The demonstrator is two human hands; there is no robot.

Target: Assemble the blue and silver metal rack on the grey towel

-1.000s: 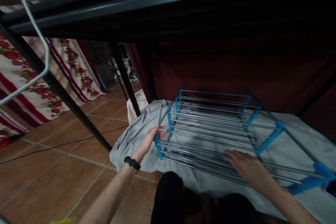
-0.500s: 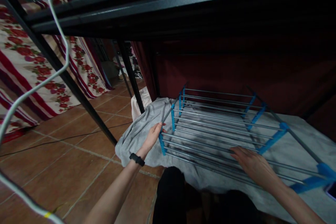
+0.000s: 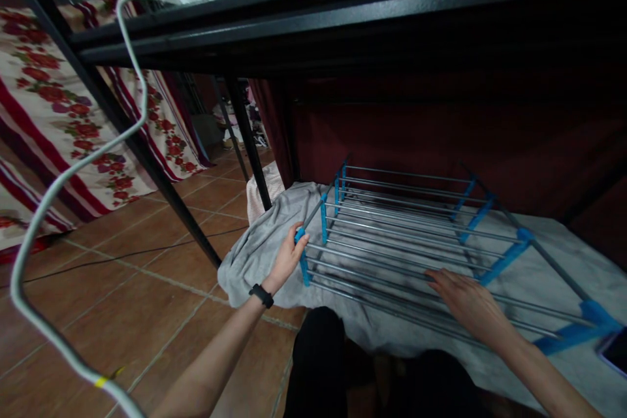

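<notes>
A shoe rack (image 3: 386, 248) of thin metal rods with blue plastic joints lies on a grey blanket (image 3: 259, 261). My left hand (image 3: 288, 258), with a black band on its wrist, is closed around the blue joint at the rack's near left corner, its thumb on the inner side. My right hand (image 3: 463, 304) lies over the front rods, right of the middle, with the fingers bent down over a rod; its thumb is hidden.
A black metal frame (image 3: 274, 13) spans low above the rack, its leg (image 3: 171, 202) at the left. A white cable (image 3: 73, 163) hangs on the left. Behind the rack hangs a dark red curtain (image 3: 392, 137). A phone (image 3: 614, 353) lies at the right edge.
My left hand has shifted its grip on the corner joint, its thumb now raised along the inner side. The rack and my right hand stay nearly in place; the view has shifted slightly.
</notes>
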